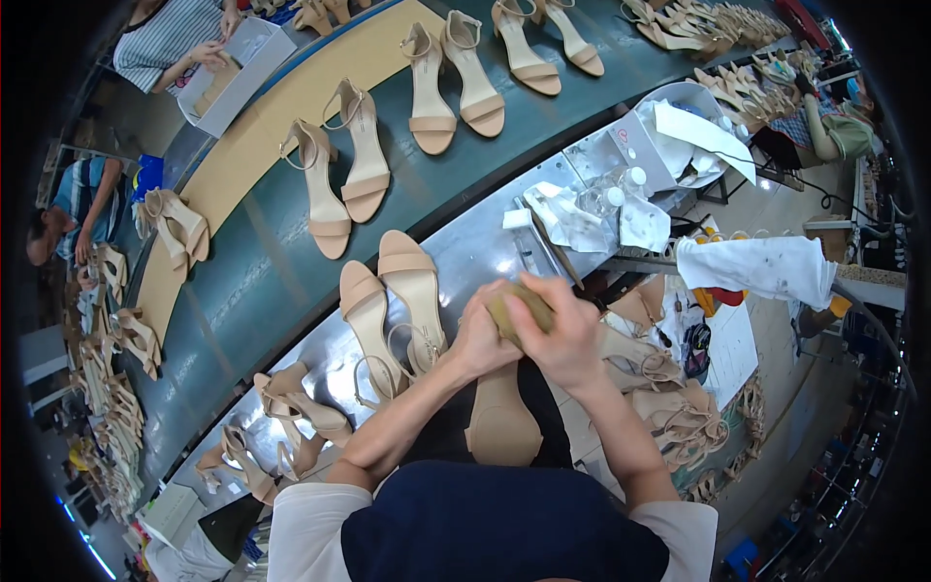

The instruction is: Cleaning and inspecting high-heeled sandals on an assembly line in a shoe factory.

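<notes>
A beige sandal (504,427) lies across my lap, its toe end towards me and its tan underside facing up. My left hand (482,335) is closed around the sandal's far, heel end, which the fingers mostly hide. In my right hand (564,330), also closed, is an olive-yellow block, perhaps a sponge or rubber (524,312). The block is pressed between both hands at the sandal's heel. Just left of my hands, a pair of beige ankle-strap sandals (412,272) rests on the metal table, toes pointing away.
Beyond the metal table (465,228), a green conveyor belt (262,262) carries several sandal pairs. Bottles (601,199), white cloths and a white box (669,136) stand at the right. More sandals (669,407) pile up beside my right arm. Co-workers (175,48) sit across the belt.
</notes>
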{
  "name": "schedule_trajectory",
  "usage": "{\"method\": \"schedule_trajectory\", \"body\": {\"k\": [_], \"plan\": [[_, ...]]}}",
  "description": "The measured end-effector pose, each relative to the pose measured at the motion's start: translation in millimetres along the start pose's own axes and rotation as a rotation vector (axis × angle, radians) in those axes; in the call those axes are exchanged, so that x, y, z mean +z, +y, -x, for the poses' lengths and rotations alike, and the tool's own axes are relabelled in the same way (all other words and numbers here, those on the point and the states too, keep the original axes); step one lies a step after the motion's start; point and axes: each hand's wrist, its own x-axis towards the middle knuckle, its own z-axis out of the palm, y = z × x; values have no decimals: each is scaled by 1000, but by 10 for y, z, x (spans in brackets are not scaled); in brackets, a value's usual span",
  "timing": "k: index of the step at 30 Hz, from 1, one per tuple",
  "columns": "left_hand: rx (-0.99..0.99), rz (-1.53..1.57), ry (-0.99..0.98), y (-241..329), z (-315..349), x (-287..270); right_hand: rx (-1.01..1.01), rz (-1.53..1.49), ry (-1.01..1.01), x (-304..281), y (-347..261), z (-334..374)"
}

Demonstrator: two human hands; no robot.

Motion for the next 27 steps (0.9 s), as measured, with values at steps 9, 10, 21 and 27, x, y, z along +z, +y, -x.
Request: {"method": "schedule_trajectory", "body": {"k": [9,10,21,27], "plan": [[48,-67,-24,-126,10,-34,-167,112,44,-11,59,6],[25,-36,14,-133,-8,-31,-234,128,22,47,21,-119],[118,-89,-16,-49,-14,-46,-225,173,14,-24,-45,-31],[84,-141,-68,-147,72,-79,-218,161,41,-65,100,211]]}}
